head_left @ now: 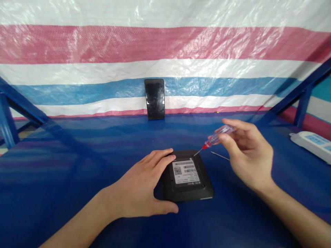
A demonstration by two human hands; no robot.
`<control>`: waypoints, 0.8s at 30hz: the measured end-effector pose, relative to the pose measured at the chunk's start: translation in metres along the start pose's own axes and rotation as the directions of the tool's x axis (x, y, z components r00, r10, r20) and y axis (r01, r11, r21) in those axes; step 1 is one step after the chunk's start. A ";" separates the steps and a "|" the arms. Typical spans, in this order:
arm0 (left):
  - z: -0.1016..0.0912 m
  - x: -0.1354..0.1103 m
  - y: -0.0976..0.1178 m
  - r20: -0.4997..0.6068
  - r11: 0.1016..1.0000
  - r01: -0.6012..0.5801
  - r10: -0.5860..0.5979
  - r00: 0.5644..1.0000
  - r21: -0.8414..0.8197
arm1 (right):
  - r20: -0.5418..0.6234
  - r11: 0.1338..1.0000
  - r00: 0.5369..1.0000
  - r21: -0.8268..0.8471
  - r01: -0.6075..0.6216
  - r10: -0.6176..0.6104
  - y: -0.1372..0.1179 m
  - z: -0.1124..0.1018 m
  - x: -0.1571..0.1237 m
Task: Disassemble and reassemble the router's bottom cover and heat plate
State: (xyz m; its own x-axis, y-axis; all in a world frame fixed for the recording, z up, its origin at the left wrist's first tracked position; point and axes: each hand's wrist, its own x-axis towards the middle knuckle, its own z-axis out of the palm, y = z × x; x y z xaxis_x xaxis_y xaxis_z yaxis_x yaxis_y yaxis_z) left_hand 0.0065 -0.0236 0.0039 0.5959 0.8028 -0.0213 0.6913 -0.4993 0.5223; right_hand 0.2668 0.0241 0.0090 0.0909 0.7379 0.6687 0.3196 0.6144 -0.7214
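Observation:
A flat black electronic device (pixel 186 175) with a white barcode and QR label lies on the blue tabletop (pixel 59 179), just in front of me. My left hand (pixel 137 186) sits on its left side, fingers across the top and thumb at the lower edge. My right hand (pixel 244 155) is raised at the right, pinching a small screwdriver (pixel 214 138) with a clear handle and a red collar. Its thin tip is close to the device's upper right corner, and I cannot tell whether they touch. A thin metal rod (pixel 219 155) lies on the table under my right fingers.
A black smartphone (pixel 154 99) stands upright against a red, white and blue striped tarp (pixel 165 44) at the table's far edge. A white power strip (pixel 312 145) lies at the right. Blue metal frame bars (pixel 15 106) rise at both sides.

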 end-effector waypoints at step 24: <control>-0.001 0.001 0.001 0.006 1.000 0.006 -0.006 1.000 0.013 | 0.064 0.995 0.998 0.101 -0.015 0.008 -0.002 -0.001 -0.002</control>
State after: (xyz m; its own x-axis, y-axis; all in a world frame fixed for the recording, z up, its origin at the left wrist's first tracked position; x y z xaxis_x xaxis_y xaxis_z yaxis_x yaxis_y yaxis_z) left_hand 0.0069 -0.0227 0.0055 0.5942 0.8038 -0.0292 0.7000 -0.4989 0.5110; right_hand 0.2671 0.0211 0.0099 0.0329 0.7594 0.6498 0.2210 0.6285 -0.7457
